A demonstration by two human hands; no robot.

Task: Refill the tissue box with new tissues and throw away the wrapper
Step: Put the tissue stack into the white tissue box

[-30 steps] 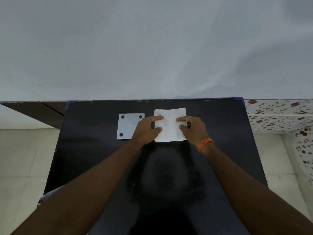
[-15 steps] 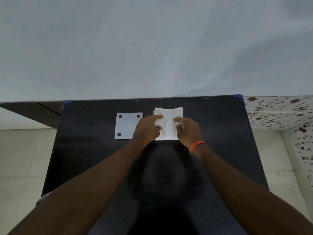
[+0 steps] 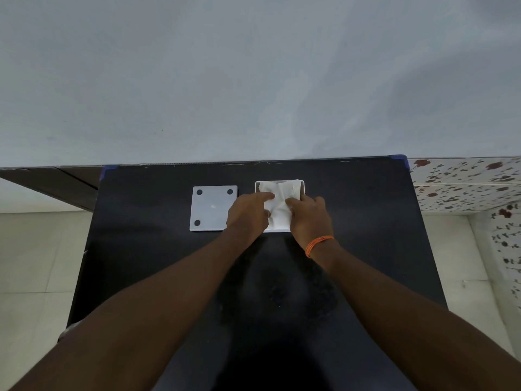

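A white square tissue box (image 3: 302, 186) stands open-topped near the far edge of the black table (image 3: 366, 235). A stack of white tissues (image 3: 277, 201) sits inside it, creased down the middle. My left hand (image 3: 249, 214) presses on the stack's left side with the forefinger stretched out. My right hand (image 3: 310, 217), with an orange band at the wrist, pushes down on the stack's right side. The box's flat white base plate (image 3: 211, 210), with dark round feet at its corners, lies on the table just left of the box. No wrapper is in view.
A pale wall (image 3: 253, 80) rises directly behind the table. A floral-patterned tiled ledge (image 3: 465, 184) adjoins the table at the right. Light floor tiles (image 3: 36, 249) lie left of the table, and a dark wooden surface (image 3: 56, 182) at far left.
The tissue stack has sunk into the box, so the box's rim now shows around it. Both hands have moved closer together over the tissues, which are more creased.
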